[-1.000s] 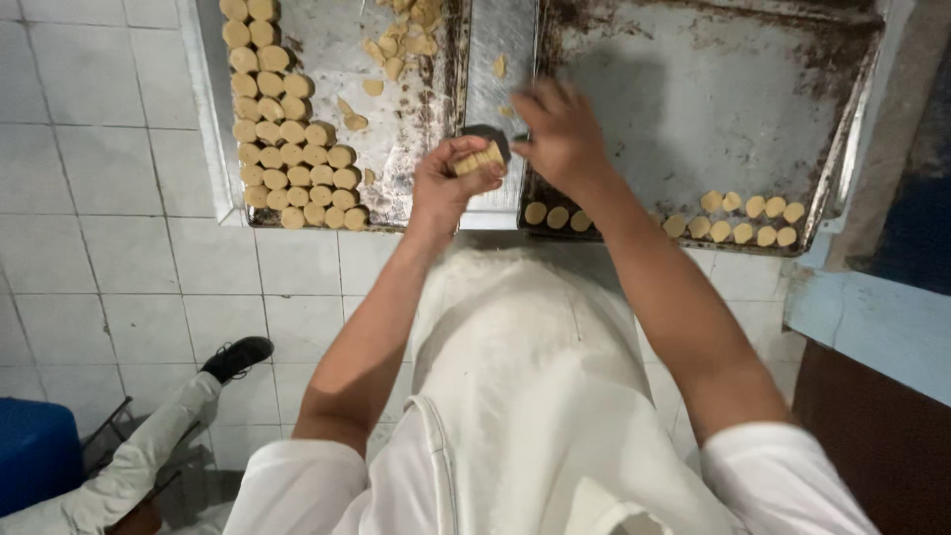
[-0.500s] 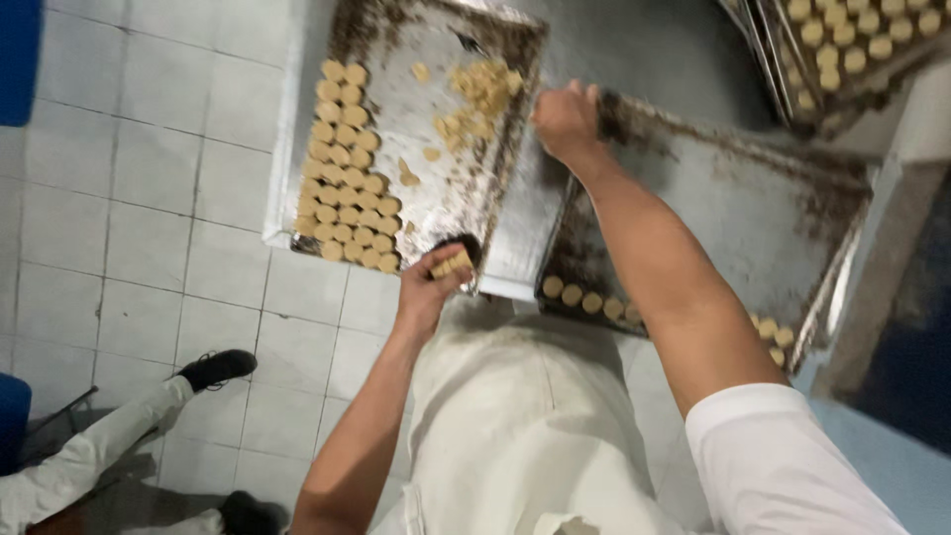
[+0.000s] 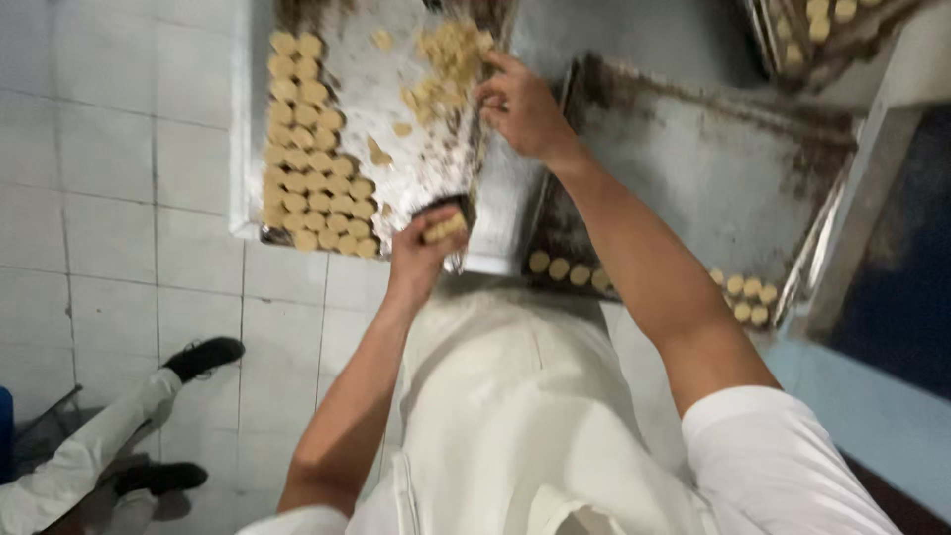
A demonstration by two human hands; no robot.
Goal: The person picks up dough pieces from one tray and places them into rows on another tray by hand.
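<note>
Pale dough fills the mould (image 3: 445, 226) gripped by the left hand (image 3: 421, 260); right hand (image 3: 523, 107), fingers curled, reaches crumbs (image 3: 446, 59) at upper centre, risking spillage.

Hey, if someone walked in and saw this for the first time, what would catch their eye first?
Probably the neat rows of pale dough rounds down the left side of the near tray, beside a loose dough pile at its top. The right hand reaches into that pile, while the left hand holds a dark round mould packed with dough at the tray's lower edge. A second, darker tray to the right holds a few rounds.
</note>
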